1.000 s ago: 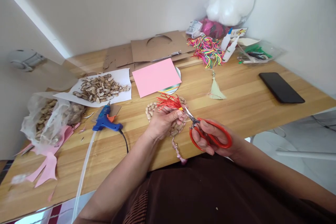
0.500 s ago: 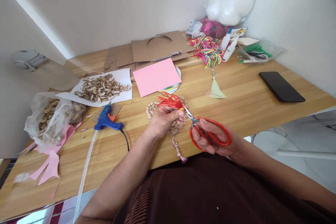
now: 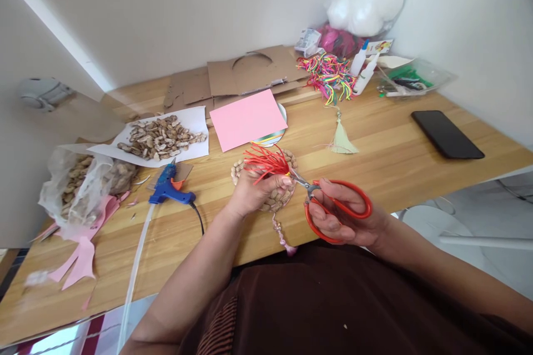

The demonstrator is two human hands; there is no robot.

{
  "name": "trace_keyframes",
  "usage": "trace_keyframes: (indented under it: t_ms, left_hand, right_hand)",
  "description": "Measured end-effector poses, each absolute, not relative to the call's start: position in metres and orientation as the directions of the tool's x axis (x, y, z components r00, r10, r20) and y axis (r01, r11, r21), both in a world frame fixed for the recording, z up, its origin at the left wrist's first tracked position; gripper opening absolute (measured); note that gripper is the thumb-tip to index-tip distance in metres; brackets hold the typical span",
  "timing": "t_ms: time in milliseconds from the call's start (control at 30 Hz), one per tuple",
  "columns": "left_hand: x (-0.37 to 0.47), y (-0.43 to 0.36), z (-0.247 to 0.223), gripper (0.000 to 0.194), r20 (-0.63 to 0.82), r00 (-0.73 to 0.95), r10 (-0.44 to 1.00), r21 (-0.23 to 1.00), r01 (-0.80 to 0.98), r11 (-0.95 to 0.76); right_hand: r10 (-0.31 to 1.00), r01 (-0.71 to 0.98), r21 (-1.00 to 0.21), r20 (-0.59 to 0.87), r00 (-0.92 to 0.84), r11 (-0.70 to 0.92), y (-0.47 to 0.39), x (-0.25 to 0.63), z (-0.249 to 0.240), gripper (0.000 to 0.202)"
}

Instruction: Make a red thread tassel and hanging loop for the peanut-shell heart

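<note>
Left hand: the left hand (image 3: 255, 191) pinches the red tassel (image 3: 266, 162) by its bound end, over the round shell mat (image 3: 278, 195) on the wooden table (image 3: 400, 161)
Right hand: the right hand (image 3: 339, 219) grips the red scissors (image 3: 333, 208), fingers through the loops
Blades: tips at the tassel's yellow binding, just beside the left fingertips
Nearby: blue glue gun (image 3: 170, 189) to the left, pink paper (image 3: 246, 118) behind, black phone (image 3: 447, 134) well apart at right
</note>
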State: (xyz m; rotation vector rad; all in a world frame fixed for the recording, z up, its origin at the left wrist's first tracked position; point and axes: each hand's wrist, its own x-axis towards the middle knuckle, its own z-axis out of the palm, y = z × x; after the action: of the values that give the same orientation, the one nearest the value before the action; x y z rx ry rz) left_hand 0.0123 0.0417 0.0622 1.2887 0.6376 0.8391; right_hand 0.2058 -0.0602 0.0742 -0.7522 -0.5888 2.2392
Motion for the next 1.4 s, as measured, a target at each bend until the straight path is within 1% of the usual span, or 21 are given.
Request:
trace_keyframes:
  t_ms: [67,133,233,367,467,533,600,633,667,700,733,767,833,867,933,1167,1400]
  left_hand:
    - [0.013,0.04,0.061,0.032,0.007,0.578,0.816,0.986,-0.142,0.093]
    - [0.016,0.039,0.059,0.034,-0.046,0.576,0.816,0.977,-0.144,0.157]
    - [0.019,0.038,0.057,0.039,-0.093,0.559,0.824,0.954,-0.188,0.235]
    - [0.02,0.039,0.058,0.041,-0.101,0.549,0.83,0.944,-0.212,0.255]
    - [0.021,0.035,0.057,0.04,-0.116,0.539,0.834,0.941,-0.209,0.266]
    - [0.023,0.031,0.055,0.038,-0.108,0.59,0.8,0.946,-0.186,0.265]
    - [0.024,0.029,0.053,0.035,-0.107,0.641,0.76,0.944,-0.174,0.28]
    - [0.025,0.029,0.052,0.034,-0.102,0.639,0.762,0.938,-0.192,0.287]
    - [0.024,0.03,0.052,0.033,-0.089,0.61,0.787,0.93,-0.233,0.286]
    - [0.024,0.032,0.052,0.033,-0.075,0.576,0.814,0.922,-0.271,0.277]
    - [0.023,0.035,0.052,0.033,-0.055,0.542,0.839,0.917,-0.305,0.257]
    - [0.022,0.037,0.053,0.034,-0.035,0.521,0.853,0.917,-0.323,0.235]
    - [0.02,0.041,0.056,0.036,-0.018,0.518,0.855,0.924,-0.318,0.213]
    - [0.019,0.042,0.057,0.036,-0.018,0.523,0.852,0.927,-0.31,0.21]
    - [0.019,0.043,0.059,0.036,-0.014,0.524,0.851,0.927,-0.312,0.207]
    - [0.017,0.043,0.059,0.035,-0.021,0.552,0.833,0.93,-0.295,0.219]
    - [0.015,0.044,0.06,0.032,-0.008,0.572,0.82,0.944,-0.265,0.194]
  right_hand:
    - [0.744,-0.47,-0.608,-0.336,-0.577,-0.639,-0.059,0.205,0.072,0.055]
    - [0.803,-0.438,-0.699,-0.344,-0.487,-0.565,-0.059,0.202,0.072,0.056]
    - [0.886,-0.311,-0.844,-0.342,-0.313,-0.436,-0.061,0.196,0.072,0.057]
    - [0.933,-0.195,-0.922,-0.295,-0.204,-0.334,-0.063,0.186,0.069,0.052]
    - [0.974,-0.145,-0.965,-0.203,-0.103,-0.217,-0.061,0.185,0.069,0.05]
    - [0.993,-0.141,-0.985,-0.106,0.043,-0.099,-0.055,0.189,0.075,0.049]
    - [0.974,-0.14,-0.989,0.01,0.227,0.043,-0.05,0.197,0.085,0.046]
    - [0.956,-0.125,-0.987,0.065,0.286,0.105,-0.048,0.201,0.091,0.044]
    - [0.957,-0.116,-0.985,0.093,0.274,0.129,-0.047,0.205,0.096,0.042]
    - [0.976,-0.129,-0.986,0.076,0.204,0.103,-0.048,0.207,0.099,0.041]
    - [0.996,-0.153,-0.988,0.015,0.089,0.029,-0.051,0.208,0.1,0.041]
    - [0.996,-0.173,-0.981,-0.076,-0.046,-0.083,-0.054,0.208,0.1,0.042]
    - [0.934,-0.185,-0.935,-0.253,-0.251,-0.303,-0.06,0.204,0.096,0.049]
    - [0.902,-0.184,-0.909,-0.31,-0.3,-0.374,-0.063,0.202,0.093,0.053]
    - [0.875,-0.19,-0.882,-0.359,-0.324,-0.432,-0.064,0.197,0.089,0.058]
    - [0.835,-0.176,-0.839,-0.445,-0.323,-0.515,-0.059,0.196,0.095,0.062]
    - [0.823,-0.17,-0.831,-0.455,-0.341,-0.53,-0.06,0.196,0.094,0.065]
